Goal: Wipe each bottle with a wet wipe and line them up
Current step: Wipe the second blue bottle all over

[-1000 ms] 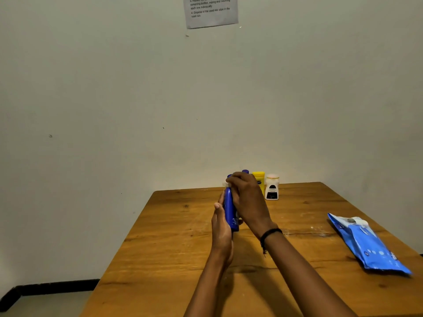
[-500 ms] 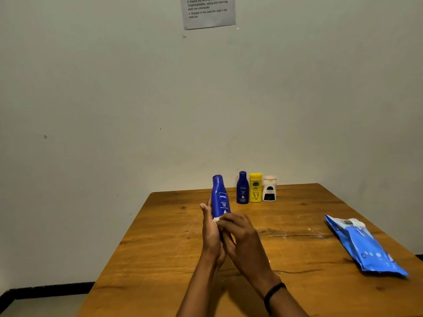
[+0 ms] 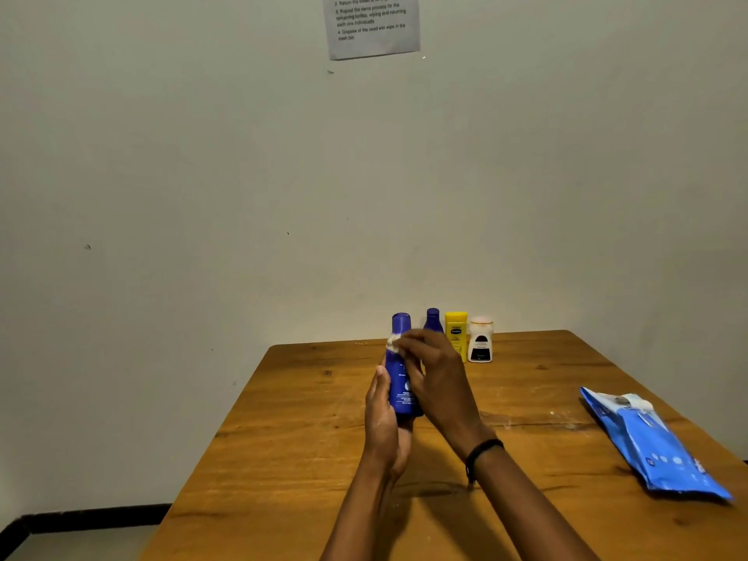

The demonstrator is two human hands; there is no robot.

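Note:
My left hand (image 3: 384, 423) holds a tall blue lotion bottle (image 3: 400, 374) upright by its lower part, above the middle of the wooden table (image 3: 307, 447). My right hand (image 3: 437, 378) presses a small white wet wipe (image 3: 393, 345) against the bottle's upper part, just below the cap. At the table's far edge stand a smaller blue bottle (image 3: 432, 319), partly hidden by my right hand, a yellow bottle (image 3: 456, 332) and a white bottle with a black label (image 3: 480, 340), side by side.
A blue pack of wet wipes (image 3: 651, 443) lies flat near the table's right edge. A printed paper sheet (image 3: 371, 24) hangs on the wall behind. The table's left edge drops to a floor with a dark skirting.
My right hand with the wipe slid from the bottle's top down to its base and has come back up near the cap. The left hand kept hold of the bottle.

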